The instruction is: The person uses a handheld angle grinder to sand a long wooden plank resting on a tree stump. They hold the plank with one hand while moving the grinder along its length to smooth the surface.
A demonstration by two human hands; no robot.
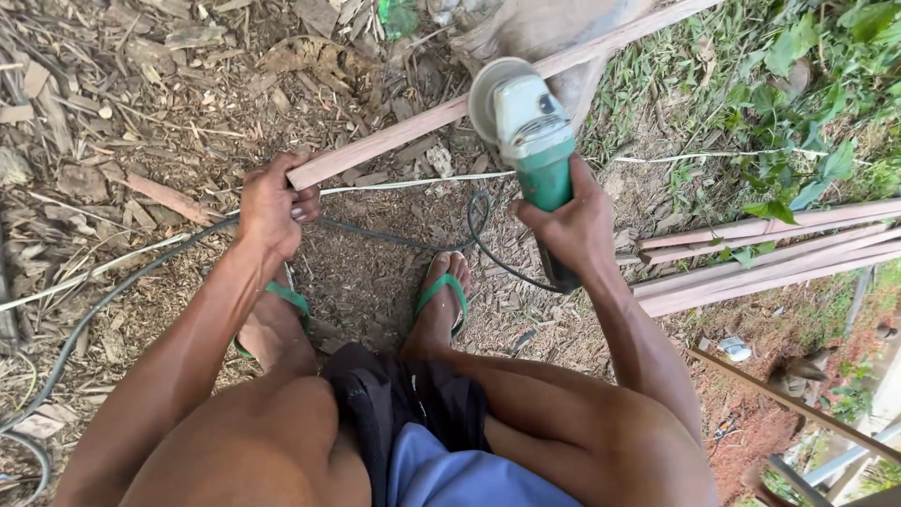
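Note:
My left hand (272,205) grips the near end of a long, thin reddish wooden stick (441,117) that runs up and to the right across the ground. My right hand (572,225) is wrapped around the green body of an angle grinder (530,127). The grinder's grey head and round disc guard rest against the stick about midway along it. A black power cord (488,246) loops from the grinder past my feet, which wear green flip-flops (443,291).
Wood chips and scraps cover the ground (122,103) on the left. A stack of similar sticks (751,258) lies at the right beside green weeds (798,84). A white string (413,183) crosses the ground under the stick. Metal bars (807,413) stand at lower right.

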